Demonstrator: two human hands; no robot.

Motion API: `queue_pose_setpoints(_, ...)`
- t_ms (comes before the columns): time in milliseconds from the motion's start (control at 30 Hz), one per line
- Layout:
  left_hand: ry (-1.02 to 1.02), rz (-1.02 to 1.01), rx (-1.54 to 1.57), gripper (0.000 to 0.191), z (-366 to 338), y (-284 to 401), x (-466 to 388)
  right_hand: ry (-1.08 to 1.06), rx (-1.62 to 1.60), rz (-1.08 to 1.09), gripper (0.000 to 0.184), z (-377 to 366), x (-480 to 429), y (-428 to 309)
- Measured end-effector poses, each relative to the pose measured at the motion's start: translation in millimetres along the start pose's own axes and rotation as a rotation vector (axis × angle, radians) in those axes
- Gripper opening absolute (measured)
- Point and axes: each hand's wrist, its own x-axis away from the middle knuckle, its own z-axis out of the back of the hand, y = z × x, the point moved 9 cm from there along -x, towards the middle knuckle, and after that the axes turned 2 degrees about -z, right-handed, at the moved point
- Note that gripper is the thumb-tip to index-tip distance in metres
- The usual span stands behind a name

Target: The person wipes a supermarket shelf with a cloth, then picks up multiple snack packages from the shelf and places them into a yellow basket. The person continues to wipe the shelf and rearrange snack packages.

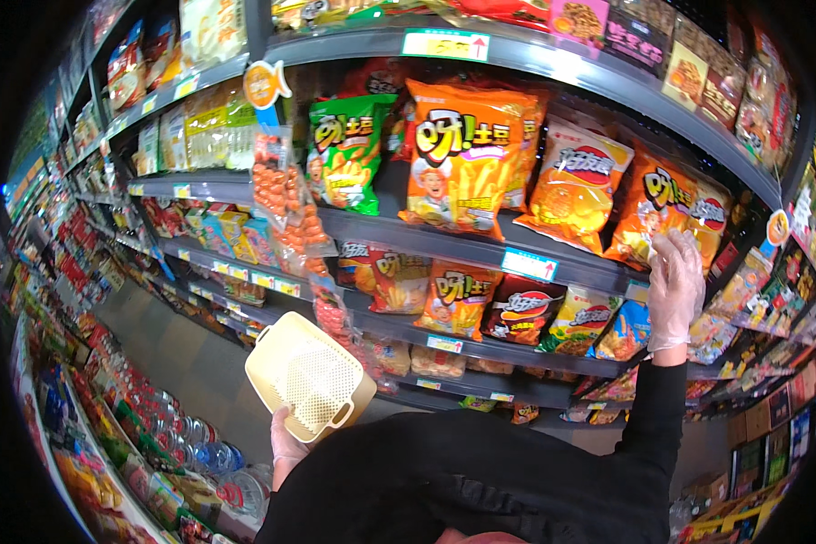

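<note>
In a clear plastic glove, my left hand (pixel 287 438) grips the near edge of a cream perforated plastic basket (pixel 313 374), tilted with its inside showing and nothing seen in it. My right hand (pixel 676 285), gloved too, is raised at the right end of a middle shelf. Its fingertips lie against the front of an orange snack bag (pixel 649 207); whether they grip it I cannot tell. Along that shelf stand another orange and yellow chip bag (pixel 581 183), a large orange potato snack bag (pixel 466 160) and a green one (pixel 347 153).
A dark metal shelf edge (pixel 415 238) runs before me, with more snack bags on the shelf below. Hanging strips of small orange packs (pixel 279 183) jut out left of centre. Large plastic bottles (pixel 245 489) stand at lower left, beside the aisle floor (pixel 177 353).
</note>
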Motion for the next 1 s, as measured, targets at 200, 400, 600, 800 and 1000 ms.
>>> queue_pose_setpoints(200,0.013,-0.015,0.043,0.066,3,4,9,-0.045,-0.156,0.056,0.024,-24,-9,-65)
queue_pose_setpoints(400,0.033,-0.039,-0.018,0.066,8,11,15,-0.173,-0.525,-0.062,0.043,-68,-8,-111)
queue_pose_setpoints(600,-0.021,-0.042,0.046,0.068,34,15,5,-0.242,-0.871,-0.311,0.073,-119,-27,-162)
queue_pose_setpoints(800,-0.075,-0.078,0.121,0.069,59,26,-3,-0.452,-0.691,-0.536,0.086,-166,-31,-175)
queue_pose_setpoints(1000,-0.005,-0.053,0.093,0.073,44,36,19,-0.542,-0.691,-0.563,0.085,-180,-35,-178)
